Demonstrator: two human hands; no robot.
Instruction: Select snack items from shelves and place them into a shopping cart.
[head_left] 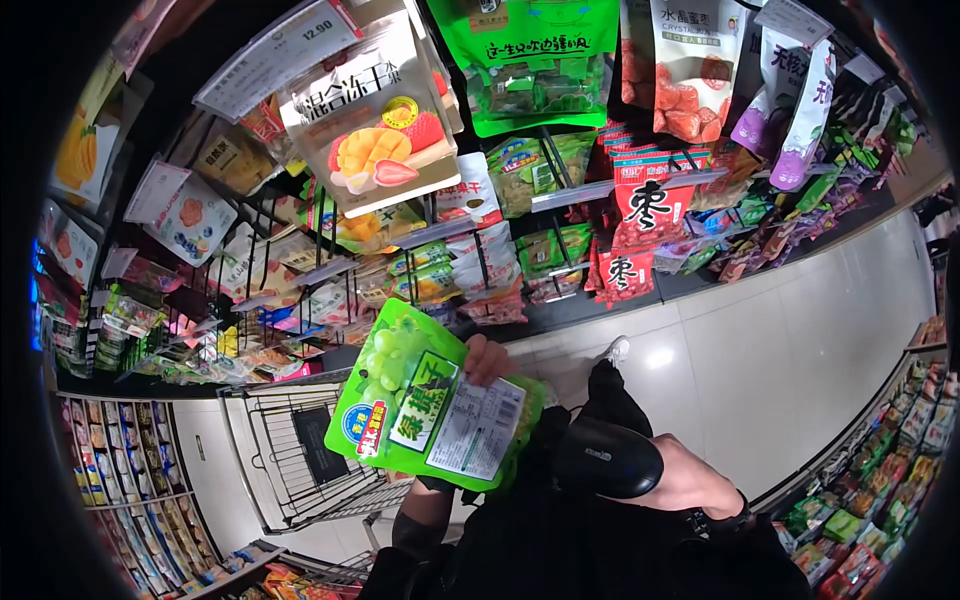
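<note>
My left hand [485, 360] grips a green bag with grape pictures [385, 375], its fingers curled over the upper right edge. The bag is tilted, with a white printed label facing up; the rest of the hand is hidden behind it. My right forearm [690, 475] shows at the lower right, with a dark band near the wrist. No fingers of my right hand show. A rounded black object [610, 458] covers part of that arm.
Hanging snack bags [390, 140] fill the racks ahead, including red bags [645, 205] and a large green bag [535, 70]. A metal shopping cart [270, 455] stands at lower left. More packets line shelves [130, 480] and the right side [890, 480]. Pale tiled floor [790, 340] lies between.
</note>
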